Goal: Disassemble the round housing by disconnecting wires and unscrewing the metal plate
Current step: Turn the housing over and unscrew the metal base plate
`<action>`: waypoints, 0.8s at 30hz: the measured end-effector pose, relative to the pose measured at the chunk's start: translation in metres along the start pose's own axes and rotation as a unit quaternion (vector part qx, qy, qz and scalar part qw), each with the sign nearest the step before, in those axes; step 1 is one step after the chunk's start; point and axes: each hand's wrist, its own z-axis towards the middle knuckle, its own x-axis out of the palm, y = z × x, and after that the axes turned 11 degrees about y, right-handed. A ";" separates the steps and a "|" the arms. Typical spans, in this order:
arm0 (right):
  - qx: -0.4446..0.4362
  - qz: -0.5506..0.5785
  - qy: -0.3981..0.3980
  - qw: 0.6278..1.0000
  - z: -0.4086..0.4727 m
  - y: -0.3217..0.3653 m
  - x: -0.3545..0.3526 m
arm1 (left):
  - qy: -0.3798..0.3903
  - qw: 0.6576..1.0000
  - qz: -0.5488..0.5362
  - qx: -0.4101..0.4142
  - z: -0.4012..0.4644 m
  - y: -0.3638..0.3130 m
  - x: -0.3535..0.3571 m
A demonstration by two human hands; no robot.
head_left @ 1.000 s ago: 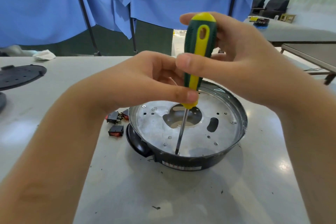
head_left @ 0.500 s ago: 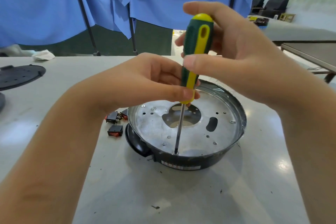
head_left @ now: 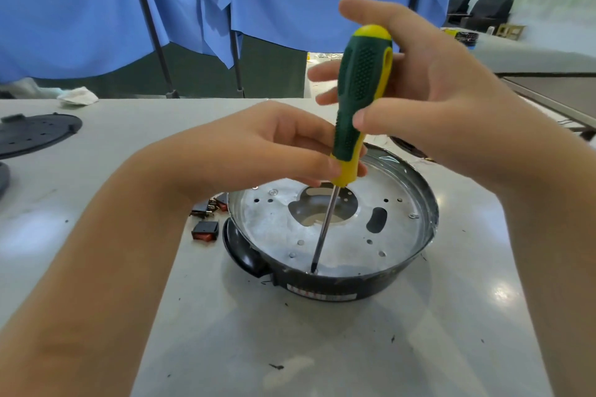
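Head view. The housing (head_left: 332,280), a round black shell, sits on the grey table (head_left: 322,348) at frame centre, with a label strip on its near wall at 6 o'clock and a black handle lobe at 9 o'clock. The metal plate (head_left: 348,235) lies inside the housing, with a large central cut-out, an oval slot toward 3 o'clock, and small holes and screw heads spread across it.

The screwdriver (head_left: 361,97), green grip with yellow cap and collar, stands nearly upright, leaning slightly toward 1 o'clock. Its tip meets the plate at the 6 o'clock edge, just inside the housing wall.

The left hand (head_left: 258,145) pinches the yellow collar at the bottom of the grip between thumb and curled fingers. The right hand (head_left: 429,90) is partly open around the upper grip: the thumb pad presses the grip's near side and the index finger arches over the cap. The other fingers extend behind the grip; whether they touch it cannot be told.

Three black switches (head_left: 206,229) with red faces lie on the table just beside the housing at 9 o'clock. A black perforated disc (head_left: 32,135) lies well apart at the table's far left edge. Blue cloth (head_left: 96,10) hangs behind the table.
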 end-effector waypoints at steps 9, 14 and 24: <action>0.003 -0.098 -0.045 0.994 0.003 0.001 0.005 | -0.064 0.996 0.058 -0.017 0.008 -0.003 0.006; -0.010 -0.023 -0.006 1.000 0.000 0.000 -0.001 | 0.006 1.000 -0.027 0.002 -0.003 -0.002 -0.001; -0.002 -0.079 -0.011 0.997 0.006 -0.003 0.004 | -0.062 0.998 0.028 -0.012 0.008 -0.001 0.006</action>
